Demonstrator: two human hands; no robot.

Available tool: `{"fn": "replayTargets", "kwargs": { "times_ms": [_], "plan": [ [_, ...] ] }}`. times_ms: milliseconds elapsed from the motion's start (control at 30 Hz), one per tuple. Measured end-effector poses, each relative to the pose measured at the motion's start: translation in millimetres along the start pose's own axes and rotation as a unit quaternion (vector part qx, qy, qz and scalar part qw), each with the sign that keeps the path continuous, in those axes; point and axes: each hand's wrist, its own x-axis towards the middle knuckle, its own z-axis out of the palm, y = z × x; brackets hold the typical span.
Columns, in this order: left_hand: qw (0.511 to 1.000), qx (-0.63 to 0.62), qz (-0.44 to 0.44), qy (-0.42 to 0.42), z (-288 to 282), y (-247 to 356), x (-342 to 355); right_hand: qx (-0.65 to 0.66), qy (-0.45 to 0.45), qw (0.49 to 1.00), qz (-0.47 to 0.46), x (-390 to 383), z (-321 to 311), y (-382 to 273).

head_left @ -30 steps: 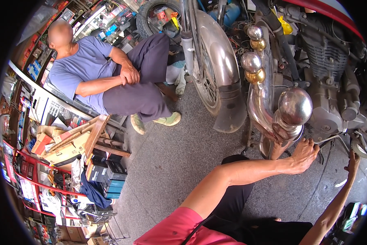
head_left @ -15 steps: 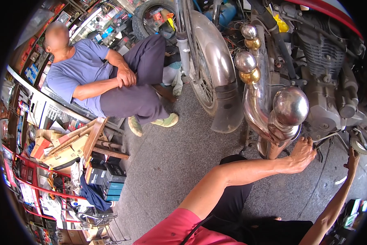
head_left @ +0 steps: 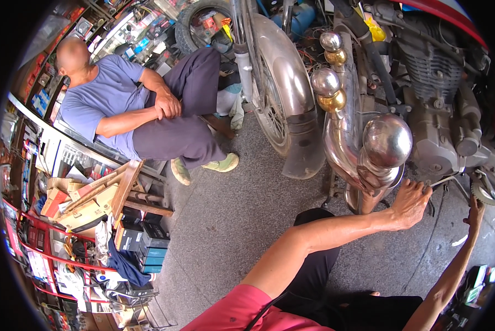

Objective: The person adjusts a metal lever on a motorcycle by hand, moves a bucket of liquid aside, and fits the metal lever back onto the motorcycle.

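Observation:
In the head view, my left hand [head_left: 410, 204] is curled at the underside of the motorcycle engine [head_left: 429, 146], beside a thin metal lever [head_left: 446, 181]; what its fingertips grip is hidden. At the right, my right hand [head_left: 473, 212] reaches up with its fingers closed on a toothed metal part [head_left: 482, 193] below the engine. Left of the engine stands a bent chrome guard [head_left: 335, 146] topped with silver and gold balls, a large silver ball [head_left: 387, 140] nearest my left hand.
Another person [head_left: 101, 105] sits at the left with hands clasped. Behind is the front wheel with a chrome mudguard [head_left: 283, 77], and a loose tire [head_left: 184, 33]. Wooden stool [head_left: 126, 187], cardboard [head_left: 79, 204] and crowded shelves [head_left: 38, 243] line the left; small items [head_left: 476, 287] lie lower right.
The motorcycle and seated person appear slightly further left as my view shifts. My left hand has lifted slightly, its fingers still curled. My right hand stays at the toothed part.

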Motion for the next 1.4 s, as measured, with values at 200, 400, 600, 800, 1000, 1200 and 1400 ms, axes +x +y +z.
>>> {"fn": "replayTargets", "kwargs": {
  "times_ms": [200,400,600,800,1000,1200,1400],
  "plan": [
    [0.984,0.153,0.09,0.033,11,-5,6,0.034,0.022,0.998,-0.056,-13,12,-12],
    [0.991,0.114,0.068,-0.02,11,2,14,0.018,0.033,0.997,-0.066,-3,7,3],
    [0.985,0.1,0.118,-0.074,17,-14,-6,0.047,0.019,0.997,-0.064,5,13,4],
    [0.976,0.141,0.141,-0.089,7,-17,-21,0.037,0.023,0.998,-0.051,31,9,34],
    [0.949,0.214,0.162,-0.163,5,-16,-29,0.007,-0.011,0.998,-0.057,33,4,32],
    [0.983,0.057,0.162,-0.066,17,-19,-29,0.007,0.02,0.995,-0.103,46,-6,50],
    [0.985,0.028,0.067,-0.155,-3,-23,-27,0.036,0.019,0.999,-0.03,23,19,22]
  ]
}}
